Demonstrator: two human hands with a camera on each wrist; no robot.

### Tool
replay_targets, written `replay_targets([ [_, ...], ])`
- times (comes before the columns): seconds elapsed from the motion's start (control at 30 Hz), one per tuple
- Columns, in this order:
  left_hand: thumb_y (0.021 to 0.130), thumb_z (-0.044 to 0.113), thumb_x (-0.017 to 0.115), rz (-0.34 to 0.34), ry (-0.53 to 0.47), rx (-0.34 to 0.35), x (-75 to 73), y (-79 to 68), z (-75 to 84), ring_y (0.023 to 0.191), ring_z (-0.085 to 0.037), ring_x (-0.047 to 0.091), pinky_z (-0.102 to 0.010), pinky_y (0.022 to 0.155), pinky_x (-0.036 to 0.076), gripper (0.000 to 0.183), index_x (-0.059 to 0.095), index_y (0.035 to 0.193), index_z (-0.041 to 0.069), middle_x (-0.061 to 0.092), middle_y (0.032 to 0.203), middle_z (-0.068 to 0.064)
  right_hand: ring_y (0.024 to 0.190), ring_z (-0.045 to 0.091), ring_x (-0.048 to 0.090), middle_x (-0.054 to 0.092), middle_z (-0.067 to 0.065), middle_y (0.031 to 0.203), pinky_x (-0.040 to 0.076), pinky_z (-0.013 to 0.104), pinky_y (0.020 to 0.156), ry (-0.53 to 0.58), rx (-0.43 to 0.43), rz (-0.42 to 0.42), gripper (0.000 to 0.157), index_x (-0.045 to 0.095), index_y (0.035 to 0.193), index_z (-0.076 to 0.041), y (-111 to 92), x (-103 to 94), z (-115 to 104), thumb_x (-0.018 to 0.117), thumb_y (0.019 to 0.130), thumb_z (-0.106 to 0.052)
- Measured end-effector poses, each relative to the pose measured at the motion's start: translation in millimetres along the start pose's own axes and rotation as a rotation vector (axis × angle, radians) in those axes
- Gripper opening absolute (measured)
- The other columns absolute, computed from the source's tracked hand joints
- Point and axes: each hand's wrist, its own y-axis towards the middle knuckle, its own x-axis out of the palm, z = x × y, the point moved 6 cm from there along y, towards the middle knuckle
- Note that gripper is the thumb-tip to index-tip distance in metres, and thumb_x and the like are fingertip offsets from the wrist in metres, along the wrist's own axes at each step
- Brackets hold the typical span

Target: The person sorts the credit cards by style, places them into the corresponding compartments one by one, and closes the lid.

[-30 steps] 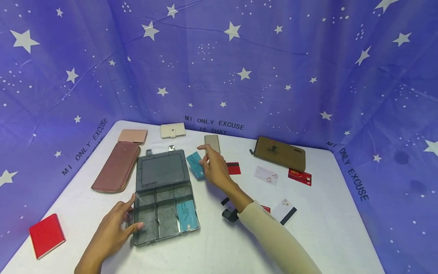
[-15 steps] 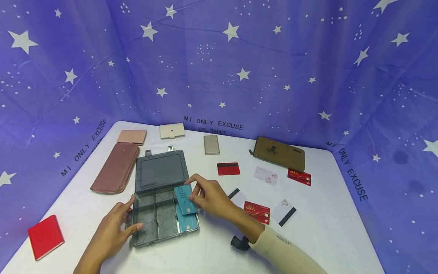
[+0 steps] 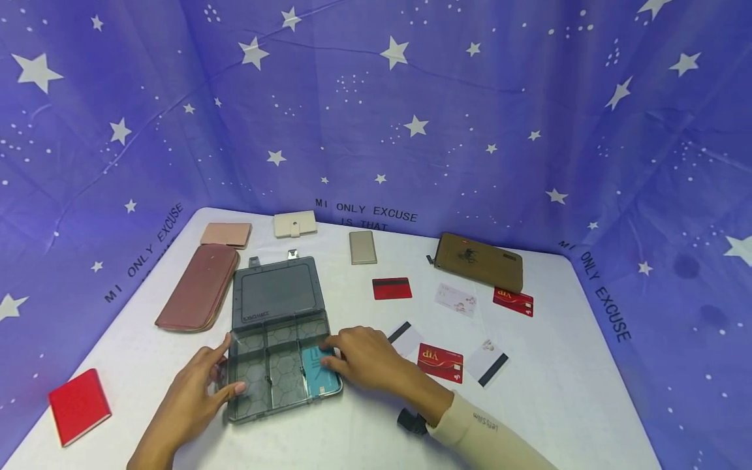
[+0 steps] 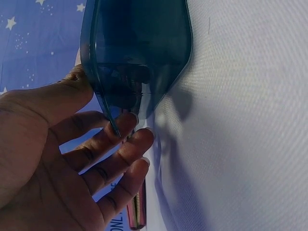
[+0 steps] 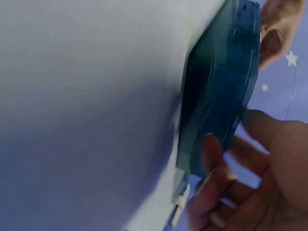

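A smoky grey compartment box [image 3: 286, 365] lies with its lid [image 3: 276, 290] folded back on the table. My left hand [image 3: 190, 395] grips the box's left side, thumb at the front part of the rim; in the left wrist view its fingers [image 4: 139, 139] touch the box's corner. In the front right compartment lies a light blue VIP card [image 3: 320, 375]. My right hand [image 3: 367, 358] reaches over the right rim, thumb and index finger on that card's upper part. Its other fingers [image 5: 211, 190] are curled outside the wall. A second blue card is not distinguishable under it.
Right of the box lie red VIP cards [image 3: 440, 363], a striped red card [image 3: 391, 288] and pale cards [image 3: 486, 362]. Wallets surround them: brown [image 3: 482, 261], maroon [image 3: 200, 287], cream [image 3: 296, 224], pink [image 3: 226, 234]. A gold case [image 3: 362, 247] and red notebook [image 3: 79, 407] also lie here.
My right hand took hold of the blue card beside the lid, carried it over to the box and lowered it into the front right compartment. The left hand stayed on the box.
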Motion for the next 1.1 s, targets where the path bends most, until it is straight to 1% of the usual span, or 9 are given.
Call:
replay_targets([
  [0.13, 0.077, 0.03, 0.085, 0.008, 0.001, 0.01, -0.5, -0.2, 0.0, 0.079, -0.004, 0.045, -0.031, 0.071, 0.042, 0.085, 0.046, 0.147, 0.003, 0.055, 0.101, 0.003, 0.067, 0.004, 0.051, 0.059, -0.012, 0.077, 0.041, 0.021, 0.059, 0.238, -0.049, 0.011, 0.034, 0.07, 0.122, -0.023, -0.7, -9.0, 14.2, 0.068, 0.094, -0.041],
  [0.23, 0.078, 0.03, 0.084, 0.013, -0.002, 0.016, -0.5, -0.6, -0.2, 0.08, -0.004, 0.046, -0.031, 0.071, 0.043, 0.084, 0.046, 0.147, 0.003, 0.056, 0.103, 0.002, 0.069, 0.008, 0.054, 0.061, -0.008, 0.077, 0.044, 0.021, 0.061, 0.366, -0.061, 0.03, 0.037, 0.068, 0.119, -0.017, -3.4, -21.2, 32.8, 0.077, 0.088, -0.035],
  [0.33, 0.078, 0.031, 0.084, 0.011, -0.006, 0.014, -0.3, -0.7, -0.5, 0.081, -0.004, 0.046, -0.032, 0.073, 0.044, 0.084, 0.046, 0.148, 0.003, 0.057, 0.104, 0.002, 0.08, 0.014, 0.058, 0.064, -0.002, 0.088, 0.047, 0.025, 0.07, 0.358, -0.023, 0.008, 0.04, 0.067, 0.115, -0.016, -9.4, -31.1, 58.0, 0.084, 0.082, -0.03],
  [0.43, 0.079, 0.032, 0.083, 0.002, -0.01, 0.006, 0.0, -0.5, -1.1, 0.081, -0.004, 0.046, -0.032, 0.073, 0.044, 0.084, 0.045, 0.148, 0.003, 0.057, 0.105, 0.002, 0.091, 0.019, 0.058, 0.063, 0.003, 0.1, 0.046, 0.031, 0.08, 0.289, 0.043, -0.048, 0.046, 0.066, 0.113, -0.018, -17.2, -36.2, 82.4, 0.09, 0.074, -0.026],
  [0.6, 0.078, 0.033, 0.084, -0.009, -0.015, -0.003, -0.1, 0.3, -2.3, 0.081, -0.005, 0.047, -0.033, 0.073, 0.044, 0.085, 0.045, 0.148, 0.003, 0.057, 0.105, 0.002, 0.094, 0.016, 0.052, 0.055, -0.001, 0.105, 0.045, 0.034, 0.085, 0.175, 0.16, -0.113, 0.051, 0.067, 0.105, -0.023, -28.9, -35.1, 107.6, 0.095, 0.063, -0.023],
  [0.7, 0.078, 0.033, 0.084, -0.011, -0.013, -0.005, -0.6, 0.5, -2.6, 0.081, -0.005, 0.047, -0.032, 0.073, 0.043, 0.085, 0.045, 0.148, 0.003, 0.057, 0.105, 0.002, 0.091, 0.013, 0.05, 0.052, -0.002, 0.1, 0.045, 0.031, 0.083, 0.143, 0.165, -0.113, 0.047, 0.066, 0.099, -0.023, -30.1, -32.0, 110.9, 0.096, 0.062, -0.023],
  [0.83, 0.078, 0.031, 0.084, -0.015, -0.012, -0.007, -0.2, 0.6, -2.8, 0.081, -0.006, 0.047, -0.032, 0.073, 0.043, 0.085, 0.045, 0.148, 0.003, 0.057, 0.105, 0.001, 0.088, 0.013, 0.05, 0.055, -0.002, 0.096, 0.043, 0.031, 0.08, 0.153, 0.13, -0.092, 0.042, 0.064, 0.093, -0.02, -27.0, -28.9, 106.7, 0.094, 0.065, -0.023],
  [1.0, 0.079, 0.03, 0.084, -0.017, -0.004, 0.0, 1.0, 0.6, -2.5, 0.081, -0.005, 0.047, -0.032, 0.073, 0.044, 0.084, 0.044, 0.148, 0.003, 0.057, 0.104, 0.001, 0.082, 0.011, 0.055, 0.061, -0.009, 0.087, 0.044, 0.03, 0.076, 0.209, 0.082, -0.01, 0.026, 0.062, 0.088, -0.02, -19.3, -29.0, 95.0, 0.085, 0.078, -0.019],
  [1.1, 0.078, 0.03, 0.084, -0.007, 0.002, 0.007, 0.9, 0.3, -2.1, 0.08, -0.005, 0.046, -0.032, 0.073, 0.043, 0.084, 0.045, 0.148, 0.002, 0.056, 0.102, 0.002, 0.073, 0.008, 0.054, 0.061, -0.011, 0.08, 0.044, 0.026, 0.068, 0.282, 0.057, 0.056, 0.018, 0.062, 0.095, -0.023, -14.0, -32.2, 85.1, 0.077, 0.088, -0.015],
])
